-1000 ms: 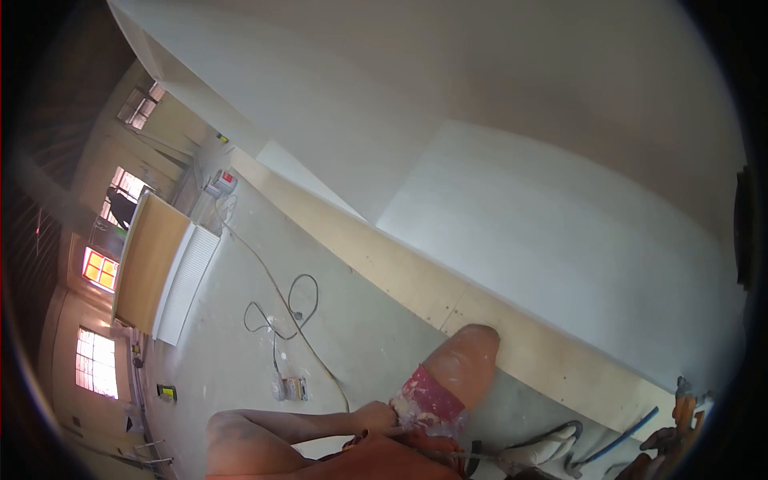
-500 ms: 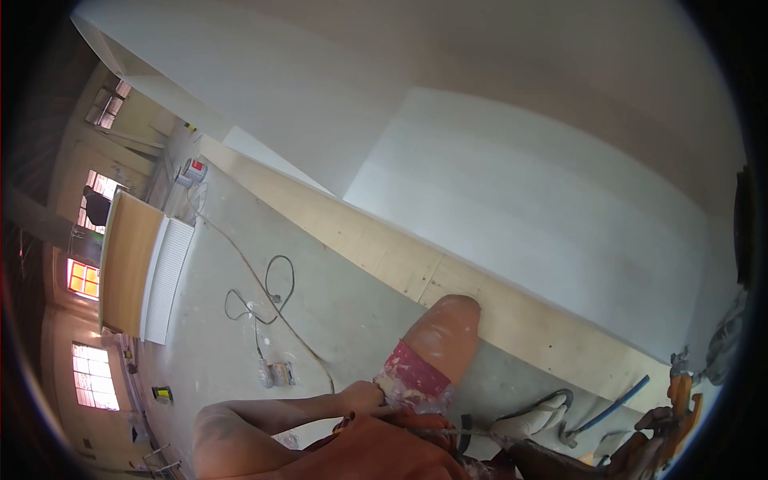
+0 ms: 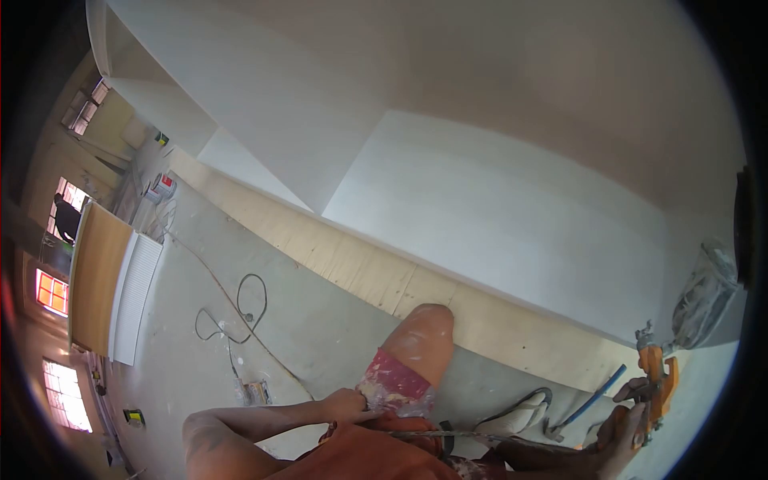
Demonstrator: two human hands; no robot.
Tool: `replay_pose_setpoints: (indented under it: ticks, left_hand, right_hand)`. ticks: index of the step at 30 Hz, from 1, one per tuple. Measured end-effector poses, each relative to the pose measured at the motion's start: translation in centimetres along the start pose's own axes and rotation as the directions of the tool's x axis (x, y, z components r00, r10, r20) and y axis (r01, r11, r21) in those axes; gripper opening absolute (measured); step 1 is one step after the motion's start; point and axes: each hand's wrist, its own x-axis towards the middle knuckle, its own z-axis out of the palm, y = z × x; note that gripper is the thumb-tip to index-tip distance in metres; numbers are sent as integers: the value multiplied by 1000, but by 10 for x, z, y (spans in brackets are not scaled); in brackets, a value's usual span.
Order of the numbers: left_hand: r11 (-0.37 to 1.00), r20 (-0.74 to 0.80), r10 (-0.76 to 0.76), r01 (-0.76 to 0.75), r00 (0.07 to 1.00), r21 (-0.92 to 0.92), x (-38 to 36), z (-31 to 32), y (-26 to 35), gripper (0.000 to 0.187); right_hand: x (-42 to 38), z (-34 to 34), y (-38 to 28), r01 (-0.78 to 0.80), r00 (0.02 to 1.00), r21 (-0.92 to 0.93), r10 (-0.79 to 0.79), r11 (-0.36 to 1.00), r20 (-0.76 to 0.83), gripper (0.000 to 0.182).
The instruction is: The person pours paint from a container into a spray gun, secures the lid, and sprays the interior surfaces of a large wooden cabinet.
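My right hand is at the lower right, dark with paint, closed around the grip of an orange spray gun. The gun points up at the white wall and carries a plastic-wrapped cup on top. A blue hose runs from it down towards the floor. My left hand lies with curled fingers on my thigh, at the hem of red paint-spattered shorts. My bare knee sticks out towards the wall.
A plywood strip runs along the foot of the wall. On the concrete floor lie a looped cable and a small box. A white radiator and wooden board stand left, a paint bucket beyond.
My right hand has risen into view at the lower right with the orange spray gun and its cup. The view has swung along the wall. My left hand stays on the thigh.
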Motion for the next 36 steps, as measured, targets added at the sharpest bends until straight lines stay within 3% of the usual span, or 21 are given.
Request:
replay_pose_setpoints:
  ticks: [5,7,10,17,19,23,24,25,29,36]
  left_hand:
    - [981,-106,188,-181,977,70,-4,2,-7,68]
    - [996,5,93,-93,996,15,-1,-3,-6,70]
    - [999,50,25,-26,998,26,-3,-7,-3,72]
    - [997,-66,59,-56,996,48,4,6,-14,72]
    - [997,-15,55,-54,998,59,2,2,-11,72]
    - [982,-71,168,-161,983,96,5,11,-22,69]
    - [956,-38,220,-208,975,207,13,22,-34,44]
    - [914,0,268,-254,963,315,16,27,-39,31]
    - [843,4,365,-332,931,423,11,30,-38,31]
    - [873,19,315,-298,949,385,30,48,-57,30]
  right_hand:
    - [-9,-9,-11,62,996,20,-61,998,-63,33]
    - [-14,-17,-20,87,993,21,-85,996,-85,33]
    - [-10,-29,-17,-30,998,-43,32,999,47,32]
    - [-20,-8,-41,124,987,-10,-122,992,105,40]
    - [-15,-18,-25,82,990,-17,-79,997,114,40]
    - [-9,-19,-22,99,985,9,-100,995,139,40]
    - [-11,-13,-32,117,978,38,-122,992,168,39]
    - [-12,-10,-39,135,970,68,-146,989,195,38]
    - [-13,-11,-48,108,966,51,-117,993,231,34]
    - [-13,-10,-44,129,962,81,-145,988,230,34]
